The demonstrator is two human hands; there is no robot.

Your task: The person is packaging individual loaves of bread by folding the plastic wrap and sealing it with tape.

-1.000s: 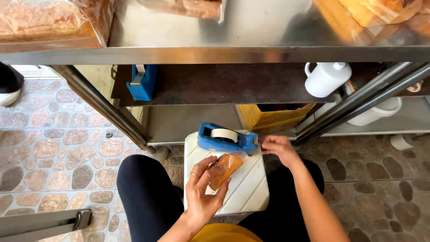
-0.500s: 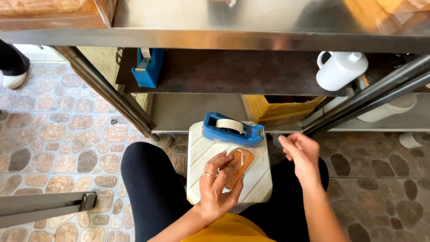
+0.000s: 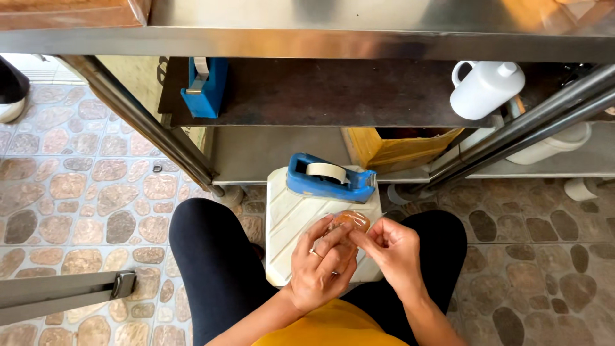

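A small brown bun in a clear wrapper (image 3: pixel 351 222) rests above a white ribbed container (image 3: pixel 296 218) that stands between my knees. My left hand (image 3: pixel 320 266) holds the wrapped bun from below, fingers curled around it. My right hand (image 3: pixel 391 247) pinches the wrapper at its right side with thumb and forefinger; whether a strip of tape is between them I cannot tell. A blue tape dispenser (image 3: pixel 330 177) with a white roll sits at the container's far end, just beyond both hands.
A steel shelf unit (image 3: pixel 320 38) stands ahead. On its lower shelves are a second blue dispenser (image 3: pixel 204 86), a white jug (image 3: pixel 485 88) and a yellow box (image 3: pixel 400 146). Slanted metal legs (image 3: pixel 147 128) run left and right. A metal bar (image 3: pixel 64 291) lies on the stone floor.
My right hand left the tape dispenser and came down to the wrapped bun, joining the left hand. The view tilted down a little.
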